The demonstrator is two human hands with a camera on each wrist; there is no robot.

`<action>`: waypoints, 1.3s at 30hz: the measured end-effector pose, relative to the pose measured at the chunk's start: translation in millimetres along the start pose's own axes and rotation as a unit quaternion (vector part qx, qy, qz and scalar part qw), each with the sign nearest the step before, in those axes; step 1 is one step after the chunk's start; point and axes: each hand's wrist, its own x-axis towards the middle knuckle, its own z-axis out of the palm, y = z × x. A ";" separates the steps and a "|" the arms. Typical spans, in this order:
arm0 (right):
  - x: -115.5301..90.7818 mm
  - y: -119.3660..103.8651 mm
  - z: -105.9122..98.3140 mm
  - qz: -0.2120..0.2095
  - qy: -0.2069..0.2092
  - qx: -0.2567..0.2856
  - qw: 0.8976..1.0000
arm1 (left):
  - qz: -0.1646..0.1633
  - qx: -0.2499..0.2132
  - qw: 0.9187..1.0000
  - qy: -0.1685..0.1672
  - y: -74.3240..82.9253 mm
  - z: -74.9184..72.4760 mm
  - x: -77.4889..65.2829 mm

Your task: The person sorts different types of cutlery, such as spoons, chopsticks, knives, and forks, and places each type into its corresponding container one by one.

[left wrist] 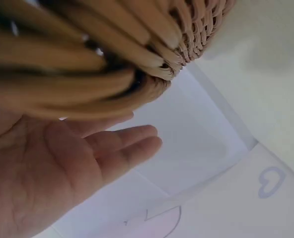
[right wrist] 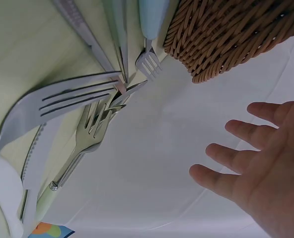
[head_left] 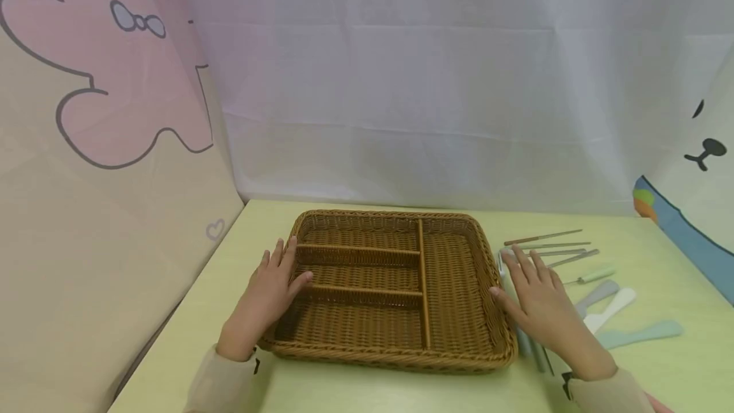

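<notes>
A brown woven basket [head_left: 455,285] with several compartments sits on the table. My left hand [head_left: 265,298] is at its left side, the thumb over the rim. In the left wrist view, that hand's fingers [left wrist: 132,151] extend straight below the basket's woven rim [left wrist: 77,94]. Along the right side is my right hand [head_left: 541,311], fingers spread and thumb tip close to the rim; whether it touches cannot be told. The right wrist view shows the right palm [right wrist: 276,153] facing the basket's wall [right wrist: 226,39], holding nothing.
Loose cutlery lies right of the basket, partly under the right hand: a metal fork [right wrist: 62,96], a serrated knife [right wrist: 37,153], a small blue-handled fork [right wrist: 149,54], a white-handled piece [head_left: 616,308] and a teal-handled piece [head_left: 645,334]. Printed cloth walls [head_left: 401,113] enclose the table's back and sides.
</notes>
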 end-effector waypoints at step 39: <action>0.0 22.2 5.5 0.008 0.071 0.008 0.997 | -0.011 -0.144 0.985 -0.094 -62.4 -6.3 39.2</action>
